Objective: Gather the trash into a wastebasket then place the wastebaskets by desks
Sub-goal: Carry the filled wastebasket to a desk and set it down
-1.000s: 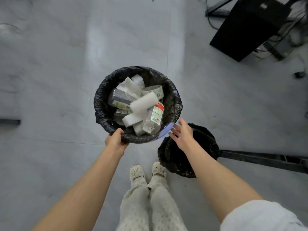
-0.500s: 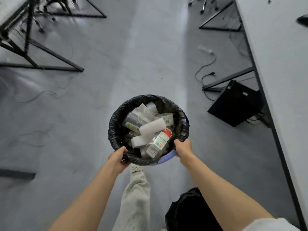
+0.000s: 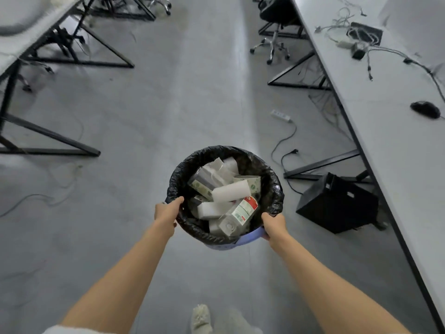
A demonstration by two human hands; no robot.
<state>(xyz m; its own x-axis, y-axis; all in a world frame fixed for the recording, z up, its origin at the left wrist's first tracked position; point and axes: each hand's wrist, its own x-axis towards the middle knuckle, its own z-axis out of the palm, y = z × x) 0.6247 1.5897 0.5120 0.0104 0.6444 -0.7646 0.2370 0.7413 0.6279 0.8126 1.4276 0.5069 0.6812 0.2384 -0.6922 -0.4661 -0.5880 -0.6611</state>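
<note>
Both hands clamped on the wastebasket rim, held up off the floor. Left hand grip: fingers curled over the near-left edge, pinching the black liner bag. Right hand grip: closed on the near-right edge, where the purple plastic wall shows below the liner.

Between the two grips, inside the basket: trash piled nearly to the rim. A carton with a red and green label lies closest to the right grip, cap end toward the person. White foam blocks cross the middle, one more just inside the left grip. Further in: a clear pack with a green print and a paper cup against the far wall.

Out past the right grip: a black computer case on the floor, then the long white tabletop with a mouse and loose cables on it. A power strip lies on the floor ahead of the case, an office chair beyond that.

Out past the left grip, well apart: black desk frames. Below the grips: one shoe.
</note>
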